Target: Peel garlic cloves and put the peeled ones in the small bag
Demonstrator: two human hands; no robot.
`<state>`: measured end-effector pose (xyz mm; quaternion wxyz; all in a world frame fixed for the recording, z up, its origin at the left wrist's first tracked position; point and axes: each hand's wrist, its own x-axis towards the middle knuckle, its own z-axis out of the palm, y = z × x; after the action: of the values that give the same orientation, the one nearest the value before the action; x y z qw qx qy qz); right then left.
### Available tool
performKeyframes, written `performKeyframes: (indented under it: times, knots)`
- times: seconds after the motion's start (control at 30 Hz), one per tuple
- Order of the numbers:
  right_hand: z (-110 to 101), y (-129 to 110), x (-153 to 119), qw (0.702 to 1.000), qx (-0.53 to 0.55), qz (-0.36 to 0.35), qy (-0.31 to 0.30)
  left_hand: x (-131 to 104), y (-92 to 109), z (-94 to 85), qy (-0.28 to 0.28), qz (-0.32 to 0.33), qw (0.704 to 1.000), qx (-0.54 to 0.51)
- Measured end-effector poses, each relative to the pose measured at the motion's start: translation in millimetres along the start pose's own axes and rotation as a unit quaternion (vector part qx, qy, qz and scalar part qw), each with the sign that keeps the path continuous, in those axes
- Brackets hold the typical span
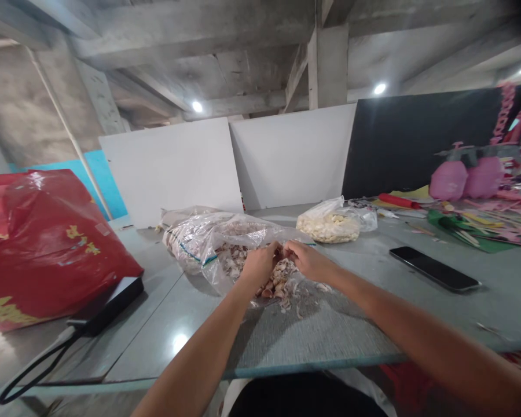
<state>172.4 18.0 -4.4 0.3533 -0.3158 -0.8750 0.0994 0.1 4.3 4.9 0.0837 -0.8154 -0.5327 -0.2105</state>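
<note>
My left hand (260,264) and my right hand (303,258) meet over the mouth of a large clear plastic bag (226,229). Both have their fingers pinched together around something small and dark that I cannot make out. Below them lies a heap of brownish garlic cloves (274,286), with loose papery skins (237,260) around it and inside the bag. Behind my right hand stands a clear bag of pale peeled cloves (333,227).
On the grey table (312,336), a black phone (434,268) lies at right. A red bag (52,243) and a black device with a cable (108,304) are at left. Pink spray bottles (448,179), coloured paper and sticks fill the back right.
</note>
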Motion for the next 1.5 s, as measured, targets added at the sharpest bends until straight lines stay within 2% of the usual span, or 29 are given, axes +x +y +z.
performKeyframes:
  times: [0.27, 0.37, 0.5, 0.7, 0.93, 1.13, 1.33, 1.5]
  knots:
    - [-1, -5, -2, 0.999, -0.003, -0.035, -0.02, 2, -7, 1.6, -0.009, -0.024, 1.0, 0.016]
    - [-3, -11, -2, 0.999, 0.001, -0.036, -0.027, 2, -17, 1.0, 0.017, -0.053, 0.998, 0.002]
    - [-4, -12, -2, 1.0, -0.012, -0.016, -0.021, 4, -23, 2.7, 0.066, -0.054, 0.993, -0.085]
    - [-1, -1, 0, 0.998, -0.033, 0.052, 0.028, 6, -12, 8.1, 0.103, -0.015, 0.972, -0.209]
    - [-5, -3, 0, 0.993, 0.002, 0.072, 0.095, 5, -8, 9.0, 0.095, 0.033, 0.956, -0.277]
    - [-10, -4, 0, 0.999, 0.0, 0.037, 0.033, 2, -4, 9.3, 0.041, 0.056, 0.928, -0.366]
    - [-6, -4, 0, 0.998, -0.028, 0.031, 0.053, 3, -3, 6.2, 0.071, 0.06, 0.935, -0.341]
    - [-4, -4, -1, 0.997, -0.033, 0.05, 0.053, 2, -1, 5.4, 0.065, 0.057, 0.936, -0.34]
